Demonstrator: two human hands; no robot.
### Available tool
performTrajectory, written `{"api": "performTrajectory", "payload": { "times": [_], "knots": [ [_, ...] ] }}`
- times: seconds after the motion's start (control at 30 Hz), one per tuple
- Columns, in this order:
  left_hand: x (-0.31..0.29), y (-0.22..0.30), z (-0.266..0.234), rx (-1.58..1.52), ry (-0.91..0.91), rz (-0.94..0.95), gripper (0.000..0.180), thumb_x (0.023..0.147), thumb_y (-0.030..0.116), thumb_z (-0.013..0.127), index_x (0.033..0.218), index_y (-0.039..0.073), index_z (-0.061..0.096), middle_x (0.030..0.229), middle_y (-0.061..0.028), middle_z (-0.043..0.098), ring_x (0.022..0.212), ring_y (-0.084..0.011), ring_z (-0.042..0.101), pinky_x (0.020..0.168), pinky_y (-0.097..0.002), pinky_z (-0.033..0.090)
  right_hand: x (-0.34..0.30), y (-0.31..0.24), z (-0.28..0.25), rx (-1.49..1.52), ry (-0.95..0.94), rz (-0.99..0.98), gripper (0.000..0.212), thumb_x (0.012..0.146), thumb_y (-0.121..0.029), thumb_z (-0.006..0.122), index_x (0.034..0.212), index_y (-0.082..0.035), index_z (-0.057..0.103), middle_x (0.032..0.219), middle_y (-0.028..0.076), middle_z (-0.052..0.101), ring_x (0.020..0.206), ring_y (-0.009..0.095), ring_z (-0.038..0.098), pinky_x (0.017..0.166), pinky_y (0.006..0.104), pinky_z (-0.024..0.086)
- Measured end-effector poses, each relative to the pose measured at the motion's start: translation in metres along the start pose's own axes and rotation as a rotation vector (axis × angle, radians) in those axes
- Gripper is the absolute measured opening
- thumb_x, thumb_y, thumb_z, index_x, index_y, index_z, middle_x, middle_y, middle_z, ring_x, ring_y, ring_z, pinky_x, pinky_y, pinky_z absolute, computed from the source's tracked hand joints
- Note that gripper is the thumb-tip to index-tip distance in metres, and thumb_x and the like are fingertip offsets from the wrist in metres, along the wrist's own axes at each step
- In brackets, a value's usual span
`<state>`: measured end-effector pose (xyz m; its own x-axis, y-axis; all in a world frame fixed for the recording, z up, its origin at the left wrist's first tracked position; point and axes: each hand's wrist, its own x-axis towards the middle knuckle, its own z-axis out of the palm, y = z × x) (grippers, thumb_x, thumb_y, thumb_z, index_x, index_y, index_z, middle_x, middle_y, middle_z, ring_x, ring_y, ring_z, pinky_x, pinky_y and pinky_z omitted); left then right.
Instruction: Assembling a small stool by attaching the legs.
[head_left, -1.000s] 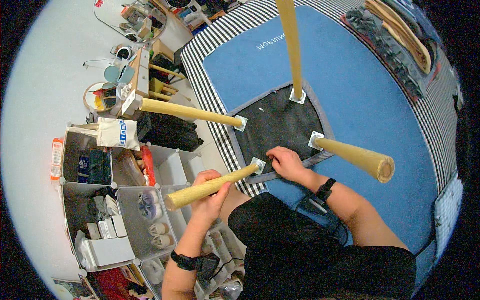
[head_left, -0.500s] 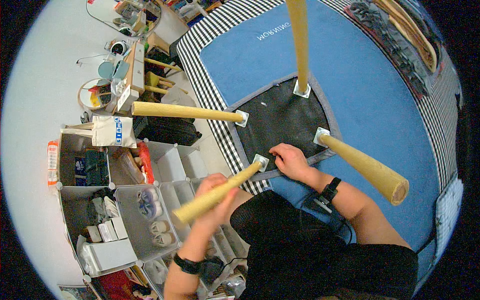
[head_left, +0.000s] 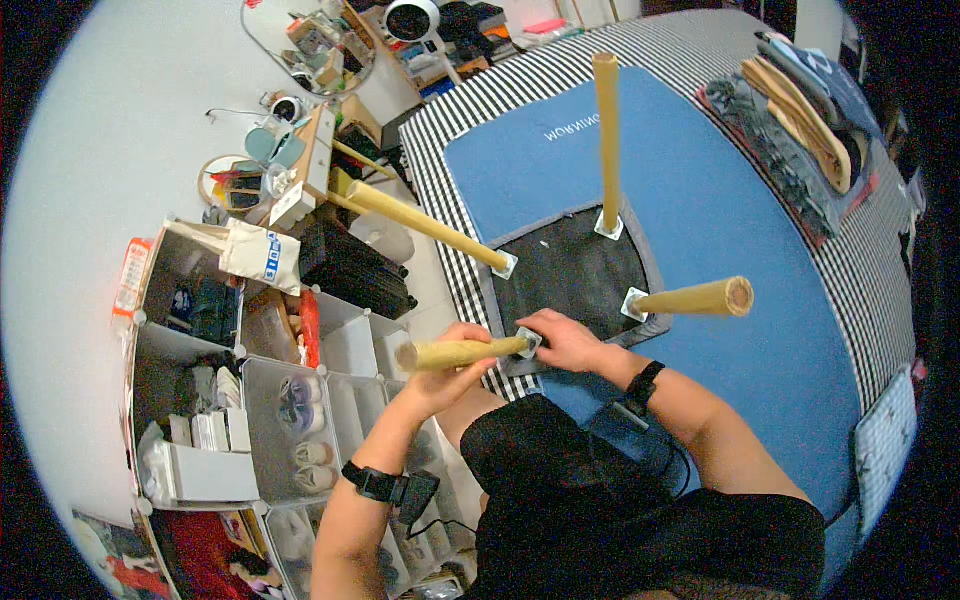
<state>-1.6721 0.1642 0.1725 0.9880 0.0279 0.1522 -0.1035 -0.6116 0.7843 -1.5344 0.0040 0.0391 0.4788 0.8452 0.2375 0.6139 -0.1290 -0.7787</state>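
Observation:
An upturned stool with a dark underside (head_left: 570, 275) lies on a blue mat (head_left: 760, 190). Several pale wooden legs stick up from its corners: one at the back (head_left: 606, 130), one at the right (head_left: 695, 298), one at the left (head_left: 425, 224). My left hand (head_left: 440, 375) is wrapped around the nearest leg (head_left: 465, 352). My right hand (head_left: 565, 340) rests at that leg's metal corner bracket (head_left: 528, 342), fingers closed on it. A black watch sits on each wrist.
A black-and-white striped cover (head_left: 455, 150) lies under the blue mat. To the left stand white storage cubes (head_left: 250, 400) full of small items, a black bag (head_left: 350, 270) and a cluttered shelf (head_left: 300, 170). Folded clothes (head_left: 800, 110) lie at the far right.
The nearest leg has swung from a steep slant to nearly level in the picture, with my left hand still around it. My right hand stays at the bracket. The view has shifted slightly.

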Motion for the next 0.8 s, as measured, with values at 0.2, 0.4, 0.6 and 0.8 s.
{"api": "performTrajectory", "payload": {
  "times": [0.2,0.4,0.6,0.8],
  "knots": [
    [-0.007,0.043,-0.002,-0.416,0.445,-0.223,0.061,0.072,0.009,0.07,0.125,0.004,0.039,0.114,-0.0102,0.05,0.105,-0.0185,0.05,0.088,-0.0319,0.042,0.041,-0.048,-0.014,0.247,-0.275,-0.271,0.05,0.068,-0.022,0.066,0.113,-0.005,0.05,0.101,0.015,0.057,0.094,0.031,0.053,0.083,0.038,0.042],
    [0.033,0.073,-0.005,-0.49,0.739,-0.073,0.032,0.078,0.007,0.062,0.106,-0.001,0.048,0.085,-0.0102,0.056,0.078,-0.0174,0.055,0.07,-0.0284,0.045,0.059,-0.036,0.005,0.41,-0.41,-0.104,0.029,0.072,-0.022,0.063,0.095,-0.006,0.054,0.081,0.011,0.06,0.074,0.025,0.058,0.067,0.0351,0.046],
    [0.042,0.046,-0.002,-0.731,0.731,0.113,0.007,0.081,0.004,0.055,0.078,0.001,0.05,0.06,-0.0034,0.05,0.049,-0.0087,0.047,0.046,-0.0223,0.038,0.054,-0.034,0.022,0.409,-0.293,-0.049,0.03,0.074,-0.028,0.066,0.091,-0.006,0.055,0.075,0.011,0.057,0.07,0.025,0.055,0.065,0.0345,0.045],
    [0.047,0.029,-0.005,-0.77,0.371,0.121,0.012,0.075,0.005,0.059,0.073,0.0,0.048,0.06,-0.0053,0.05,0.052,-0.0116,0.046,0.049,-0.0247,0.039,0.044,0.018,-0.012,0.483,-0.447,-0.064,0.041,0.074,-0.022,0.065,0.109,-0.004,0.054,0.102,0.012,0.057,0.095,0.021,0.053,0.083,0.0335,0.041]
  ]
}}
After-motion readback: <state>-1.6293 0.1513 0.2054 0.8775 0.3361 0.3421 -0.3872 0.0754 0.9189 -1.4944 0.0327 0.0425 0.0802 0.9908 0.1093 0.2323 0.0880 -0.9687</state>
